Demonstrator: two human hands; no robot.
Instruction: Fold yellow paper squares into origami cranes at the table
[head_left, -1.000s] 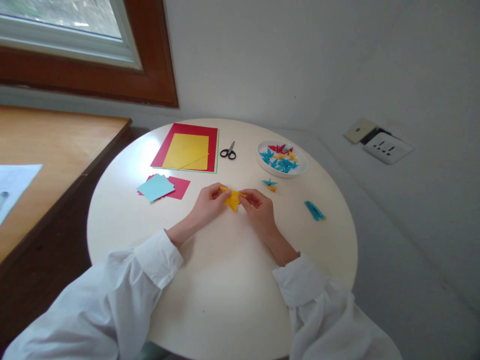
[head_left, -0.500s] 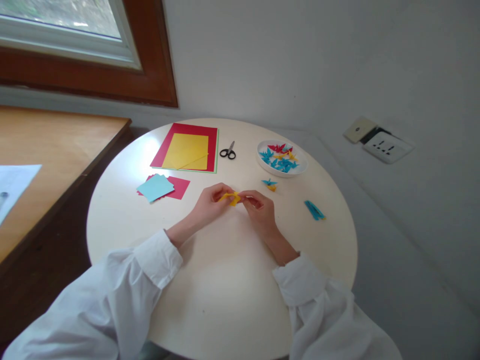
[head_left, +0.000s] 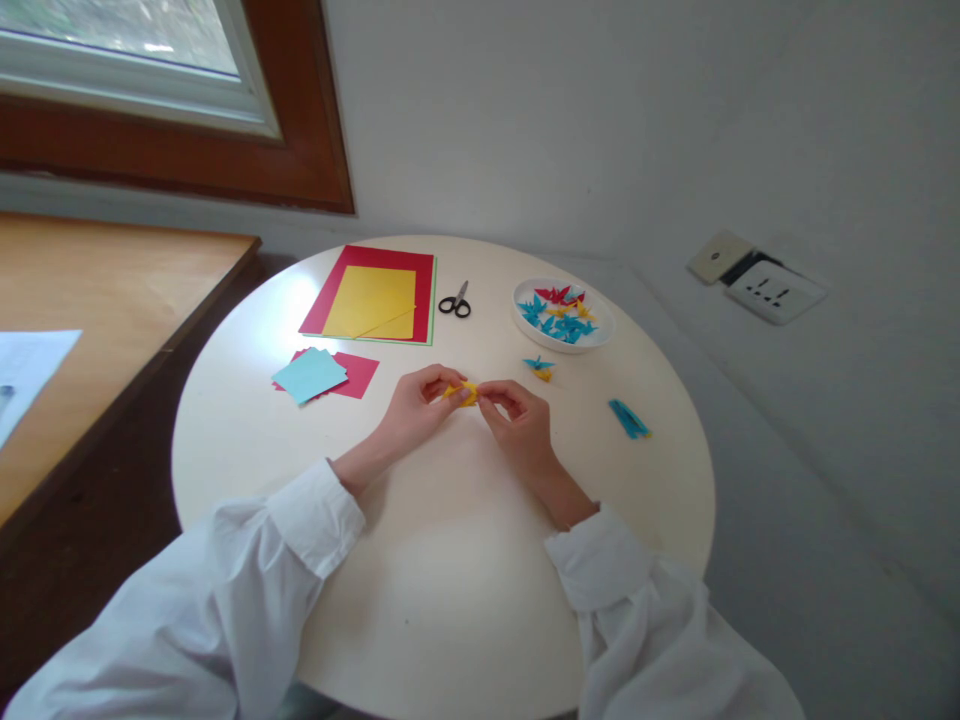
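Observation:
Between my two hands, over the middle of the round white table (head_left: pixel 442 600), is a small piece of folded yellow paper (head_left: pixel 468 395). My left hand (head_left: pixel 424 402) pinches its left side between thumb and fingers, which hide part of it. My right hand (head_left: pixel 521 415) grips its right end with thumb and fingertips. Just beyond my right hand lie a small blue paper crane and a yellow one (head_left: pixel 538 368), close together. Farther back, a round white dish (head_left: pixel 570 347) holds several red, blue and yellow paper cranes.
Black-handled scissors (head_left: pixel 454 303) lie at the back. Left of them are large red and yellow paper sheets (head_left: pixel 371 300). Light blue paper squares (head_left: pixel 311 376) overlap red ones (head_left: pixel 360 375) nearer my left hand. Folded blue strips (head_left: pixel 628 419) lie at right. A wooden desk (head_left: pixel 112 290) stands left.
The yellow paper looked spread with a flap hanging down; now it is flatter and more compact between my fingertips. Both hands stay in nearly the same place.

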